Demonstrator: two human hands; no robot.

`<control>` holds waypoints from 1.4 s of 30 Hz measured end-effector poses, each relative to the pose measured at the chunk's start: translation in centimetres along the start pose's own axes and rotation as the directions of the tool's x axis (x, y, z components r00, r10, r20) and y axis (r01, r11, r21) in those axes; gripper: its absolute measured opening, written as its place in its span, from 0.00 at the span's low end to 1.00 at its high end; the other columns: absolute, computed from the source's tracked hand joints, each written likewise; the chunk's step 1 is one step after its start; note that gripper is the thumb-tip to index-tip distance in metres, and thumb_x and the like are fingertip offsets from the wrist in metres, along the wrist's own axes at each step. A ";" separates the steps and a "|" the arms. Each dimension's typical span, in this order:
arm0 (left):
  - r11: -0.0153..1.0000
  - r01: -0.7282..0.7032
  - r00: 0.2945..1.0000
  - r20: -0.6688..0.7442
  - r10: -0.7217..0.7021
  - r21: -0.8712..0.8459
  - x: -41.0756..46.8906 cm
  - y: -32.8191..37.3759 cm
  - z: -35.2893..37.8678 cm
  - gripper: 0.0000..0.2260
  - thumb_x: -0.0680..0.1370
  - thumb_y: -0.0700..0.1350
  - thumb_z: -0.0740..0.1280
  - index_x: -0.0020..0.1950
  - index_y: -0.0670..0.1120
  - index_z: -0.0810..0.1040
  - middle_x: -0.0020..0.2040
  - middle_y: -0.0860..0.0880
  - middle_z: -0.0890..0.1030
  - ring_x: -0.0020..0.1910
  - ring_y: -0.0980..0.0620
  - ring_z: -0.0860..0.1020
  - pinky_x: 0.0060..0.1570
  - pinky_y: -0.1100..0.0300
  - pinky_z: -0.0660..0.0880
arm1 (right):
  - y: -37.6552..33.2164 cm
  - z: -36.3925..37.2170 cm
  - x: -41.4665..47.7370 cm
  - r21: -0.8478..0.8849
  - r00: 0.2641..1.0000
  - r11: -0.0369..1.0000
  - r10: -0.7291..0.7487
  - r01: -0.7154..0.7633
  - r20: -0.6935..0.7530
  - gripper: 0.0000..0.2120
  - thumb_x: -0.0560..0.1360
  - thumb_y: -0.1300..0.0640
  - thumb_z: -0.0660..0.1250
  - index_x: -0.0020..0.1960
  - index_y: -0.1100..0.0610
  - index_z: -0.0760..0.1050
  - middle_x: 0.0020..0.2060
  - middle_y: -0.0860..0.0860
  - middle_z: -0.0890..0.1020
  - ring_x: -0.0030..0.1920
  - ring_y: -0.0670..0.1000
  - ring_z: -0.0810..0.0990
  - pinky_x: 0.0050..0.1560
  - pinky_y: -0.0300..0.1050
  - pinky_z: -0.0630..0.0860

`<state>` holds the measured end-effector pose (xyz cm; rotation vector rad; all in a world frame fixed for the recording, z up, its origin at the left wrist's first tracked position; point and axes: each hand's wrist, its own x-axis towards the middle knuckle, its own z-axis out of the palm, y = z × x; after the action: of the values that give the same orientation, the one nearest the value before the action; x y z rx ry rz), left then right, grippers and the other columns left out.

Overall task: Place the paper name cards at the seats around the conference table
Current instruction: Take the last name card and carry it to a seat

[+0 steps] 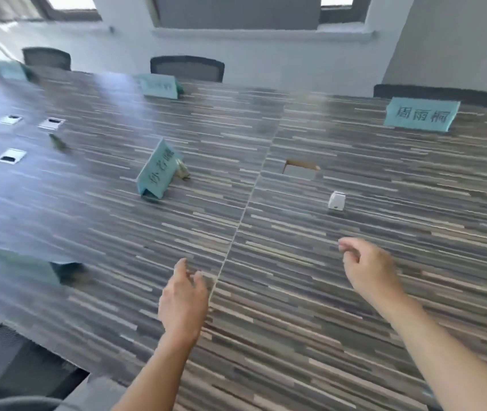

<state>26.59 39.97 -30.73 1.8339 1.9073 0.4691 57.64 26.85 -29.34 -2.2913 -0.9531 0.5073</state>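
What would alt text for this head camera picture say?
Two bare hands, left hand and right hand, hover empty over a striped wood-grain conference table. Folded teal paper name cards stand around it, one mid-table, another by a far black chair.

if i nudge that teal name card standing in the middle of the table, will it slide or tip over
The teal name card looks like thin folded paper, so it is probably very light and would likely slide on the smooth table at a light push. It stands as a narrow tent, so a push high on its face may tip or flatten it. Pinching it hard could crease it.
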 end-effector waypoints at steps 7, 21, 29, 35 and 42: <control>0.987 0.149 0.987 -0.050 -0.152 -0.061 18.1 -2.6 -0.9 0.25 0.82 0.55 0.58 0.78 0.50 0.60 0.61 0.45 0.80 0.57 0.43 0.79 0.59 0.43 0.76 | -14.9 14.2 14.5 -0.007 0.974 0.989 -0.142 0.145 0.175 0.16 0.78 0.62 0.62 0.61 0.52 0.81 0.54 0.47 0.85 0.57 0.50 0.82 0.59 0.42 0.75; 0.942 0.196 0.957 -0.158 -0.245 -0.271 37.3 -2.4 2.0 0.22 0.82 0.52 0.62 0.77 0.53 0.64 0.47 0.55 0.80 0.46 0.49 0.79 0.53 0.48 0.79 | -37.9 34.0 35.4 0.163 0.872 0.964 -0.259 0.209 0.416 0.30 0.77 0.60 0.56 0.78 0.48 0.61 0.74 0.48 0.70 0.71 0.54 0.71 0.69 0.57 0.72; 0.937 0.084 0.956 -0.237 -0.172 -0.340 37.4 -3.1 0.7 0.16 0.82 0.45 0.65 0.70 0.51 0.74 0.49 0.54 0.80 0.44 0.54 0.80 0.41 0.70 0.75 | -38.1 34.8 36.0 0.236 0.813 0.903 -0.426 0.358 0.397 0.22 0.82 0.59 0.61 0.74 0.47 0.68 0.60 0.50 0.78 0.58 0.51 0.78 0.55 0.50 0.81; 0.936 -0.023 0.960 -0.268 -0.078 -0.352 33.3 -2.5 -4.4 0.15 0.82 0.43 0.65 0.68 0.52 0.75 0.49 0.52 0.83 0.44 0.54 0.81 0.42 0.71 0.76 | -36.7 26.2 31.4 0.237 0.823 0.857 -0.510 0.458 0.251 0.11 0.79 0.58 0.67 0.60 0.51 0.78 0.46 0.46 0.81 0.43 0.43 0.79 0.43 0.38 0.77; 0.934 -0.106 0.982 -0.184 0.044 -0.342 21.8 -1.2 -8.2 0.12 0.82 0.42 0.65 0.64 0.53 0.76 0.47 0.51 0.83 0.40 0.52 0.82 0.32 0.69 0.78 | -30.5 15.4 20.0 0.224 0.853 0.869 -0.483 0.441 0.195 0.10 0.78 0.58 0.69 0.58 0.50 0.80 0.43 0.43 0.81 0.42 0.44 0.79 0.40 0.37 0.76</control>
<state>20.85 62.17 -26.36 1.6771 1.7258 0.9586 47.26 64.52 -23.20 -1.7806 -1.4744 0.6390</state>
